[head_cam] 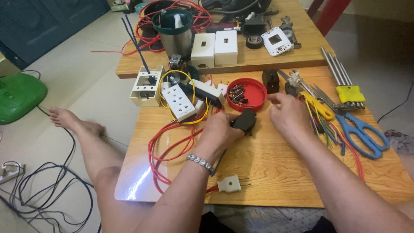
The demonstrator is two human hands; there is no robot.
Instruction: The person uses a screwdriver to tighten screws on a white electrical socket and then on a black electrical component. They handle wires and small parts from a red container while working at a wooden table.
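Note:
My left hand [221,129] grips a small black plastic part [245,120] just above the wooden board [276,172]. My right hand [288,113] hovers to its right with the fingers spread and nothing visibly in it, reaching toward the red lid [254,103] that holds several small screws. A second black part [270,80] stands behind the lid. A loop of red wire [161,149] runs under my left wrist, and a white plug [229,184] lies near the board's front edge.
White multi-socket [177,101], yellow wire and a white box [145,86] lie at left. Blue scissors [362,133], yellow-handled pliers [317,105] and hex keys [345,82] sit at right. A metal jar [174,32], white switch boxes [214,47] and tape [254,42] are on the far board. A bare leg rests at left.

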